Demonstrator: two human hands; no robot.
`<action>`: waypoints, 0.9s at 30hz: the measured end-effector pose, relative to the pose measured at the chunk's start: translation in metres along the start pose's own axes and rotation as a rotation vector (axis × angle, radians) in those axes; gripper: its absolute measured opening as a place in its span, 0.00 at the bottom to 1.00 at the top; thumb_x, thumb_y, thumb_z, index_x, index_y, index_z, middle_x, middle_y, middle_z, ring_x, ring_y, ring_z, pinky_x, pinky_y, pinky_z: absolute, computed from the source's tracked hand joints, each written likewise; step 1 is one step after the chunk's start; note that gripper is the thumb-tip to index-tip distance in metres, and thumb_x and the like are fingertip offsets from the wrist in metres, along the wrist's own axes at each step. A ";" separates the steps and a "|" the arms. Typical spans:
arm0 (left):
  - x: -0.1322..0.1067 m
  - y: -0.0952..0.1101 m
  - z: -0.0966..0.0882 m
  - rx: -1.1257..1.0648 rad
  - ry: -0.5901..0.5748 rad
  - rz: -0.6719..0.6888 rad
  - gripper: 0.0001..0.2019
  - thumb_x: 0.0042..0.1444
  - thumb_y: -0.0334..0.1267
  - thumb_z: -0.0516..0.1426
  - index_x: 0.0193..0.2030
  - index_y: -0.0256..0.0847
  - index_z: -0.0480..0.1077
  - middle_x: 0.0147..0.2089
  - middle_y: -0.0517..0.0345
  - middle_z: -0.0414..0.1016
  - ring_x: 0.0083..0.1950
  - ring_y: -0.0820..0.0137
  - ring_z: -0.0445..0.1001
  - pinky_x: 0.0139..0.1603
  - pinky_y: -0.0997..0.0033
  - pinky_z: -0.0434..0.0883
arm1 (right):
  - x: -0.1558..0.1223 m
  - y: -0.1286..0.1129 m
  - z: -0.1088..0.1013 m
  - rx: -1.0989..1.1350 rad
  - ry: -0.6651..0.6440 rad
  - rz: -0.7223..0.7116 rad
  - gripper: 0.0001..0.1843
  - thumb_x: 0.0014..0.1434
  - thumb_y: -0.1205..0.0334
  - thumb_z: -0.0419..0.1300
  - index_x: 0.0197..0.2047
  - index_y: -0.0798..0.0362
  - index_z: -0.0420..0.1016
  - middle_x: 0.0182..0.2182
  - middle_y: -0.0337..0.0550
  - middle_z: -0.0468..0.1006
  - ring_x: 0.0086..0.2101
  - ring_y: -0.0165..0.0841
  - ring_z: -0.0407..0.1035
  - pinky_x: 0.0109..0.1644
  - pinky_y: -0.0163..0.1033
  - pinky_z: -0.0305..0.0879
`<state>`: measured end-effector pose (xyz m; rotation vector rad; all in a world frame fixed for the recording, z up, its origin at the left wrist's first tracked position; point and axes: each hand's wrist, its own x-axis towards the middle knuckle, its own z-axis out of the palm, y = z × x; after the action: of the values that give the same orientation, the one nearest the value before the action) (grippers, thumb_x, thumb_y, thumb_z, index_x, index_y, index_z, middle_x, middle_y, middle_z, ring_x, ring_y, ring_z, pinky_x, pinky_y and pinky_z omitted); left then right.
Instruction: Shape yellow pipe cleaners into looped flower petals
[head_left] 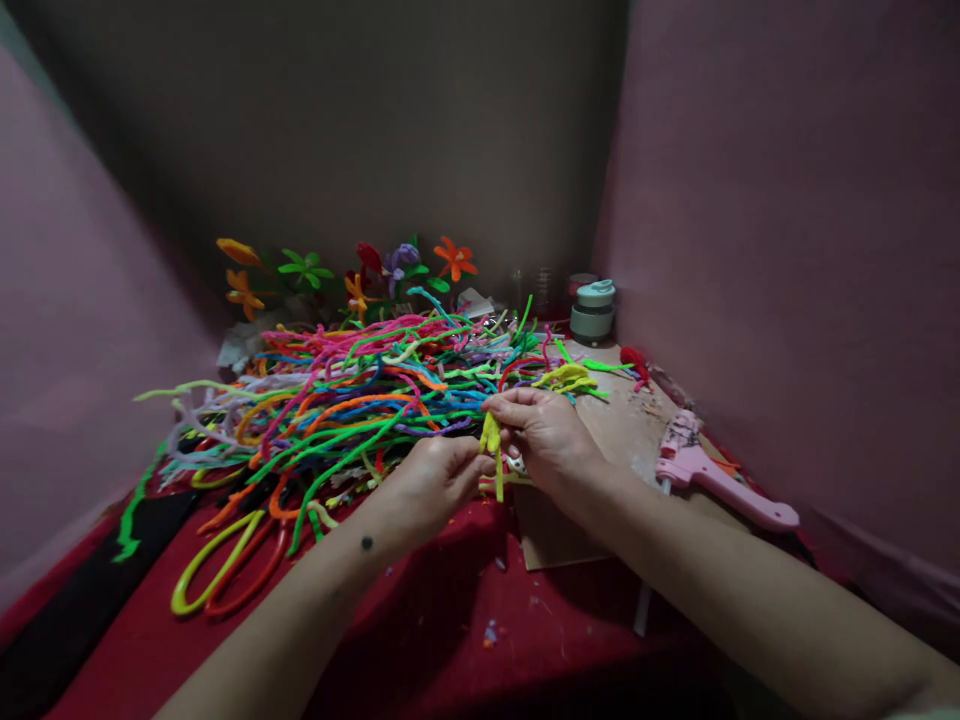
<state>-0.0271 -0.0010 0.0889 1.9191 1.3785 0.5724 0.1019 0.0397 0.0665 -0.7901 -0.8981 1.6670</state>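
Between my two hands is a yellow pipe cleaner (490, 434), bent into small loops with one end hanging down. My left hand (444, 470) pinches its lower left side between thumb and fingers. From the right, my right hand (541, 430) grips its top, fingers curled. A white patterned bit shows under the right fingers; what it belongs to I cannot make out. Close behind the hands lies a large heap of colourful pipe cleaners (360, 380). More bent yellow pipe cleaners (568, 378) rest just beyond my right hand.
A pink hot glue gun (720, 482) lies on a cardboard sheet (559, 540) at the right. Pipe-cleaner flowers (455, 259) stand at the back, beside a lidded cup (593, 312). Yellow-handled (187, 602) and red-handled tools lie front left on the red cloth (420, 620).
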 end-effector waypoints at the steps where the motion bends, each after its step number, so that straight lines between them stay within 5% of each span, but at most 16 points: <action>1: 0.000 -0.001 0.000 -0.024 -0.021 -0.026 0.16 0.54 0.43 0.50 0.19 0.38 0.58 0.17 0.66 0.53 0.19 0.78 0.50 0.19 0.78 0.48 | 0.000 0.000 0.000 -0.005 0.014 -0.012 0.10 0.38 0.63 0.66 0.21 0.57 0.68 0.12 0.32 0.64 0.13 0.21 0.53 0.16 0.29 0.46; 8: 0.001 -0.001 -0.003 -0.222 -0.037 -0.032 0.16 0.54 0.48 0.51 0.27 0.37 0.67 0.23 0.62 0.65 0.24 0.76 0.61 0.24 0.78 0.58 | 0.001 0.001 0.001 0.030 0.062 -0.030 0.11 0.39 0.63 0.65 0.23 0.57 0.67 0.13 0.31 0.64 0.14 0.21 0.54 0.17 0.29 0.48; 13: 0.010 -0.006 0.009 -0.554 -0.092 -0.111 0.16 0.52 0.49 0.53 0.28 0.35 0.68 0.25 0.56 0.71 0.25 0.73 0.68 0.28 0.74 0.64 | -0.001 0.005 0.001 -0.008 0.048 -0.057 0.12 0.41 0.60 0.65 0.24 0.55 0.66 0.14 0.31 0.64 0.14 0.21 0.54 0.16 0.30 0.49; 19: 0.006 -0.004 0.024 -0.569 0.070 -0.114 0.14 0.52 0.46 0.54 0.25 0.37 0.64 0.15 0.69 0.55 0.16 0.81 0.51 0.18 0.79 0.49 | 0.004 -0.001 -0.002 -0.002 0.037 -0.003 0.12 0.39 0.61 0.65 0.22 0.55 0.65 0.11 0.30 0.61 0.12 0.21 0.51 0.15 0.29 0.45; 27: 0.004 -0.001 0.029 -0.518 0.029 -0.035 0.15 0.56 0.48 0.48 0.27 0.38 0.61 0.17 0.67 0.58 0.16 0.79 0.56 0.17 0.77 0.54 | 0.001 0.002 -0.002 -0.034 0.063 -0.076 0.13 0.42 0.59 0.66 0.22 0.55 0.65 0.13 0.31 0.63 0.13 0.21 0.53 0.15 0.29 0.48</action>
<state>-0.0068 -0.0052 0.0687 1.4702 1.1377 0.8482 0.1025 0.0407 0.0638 -0.8175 -0.9030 1.5560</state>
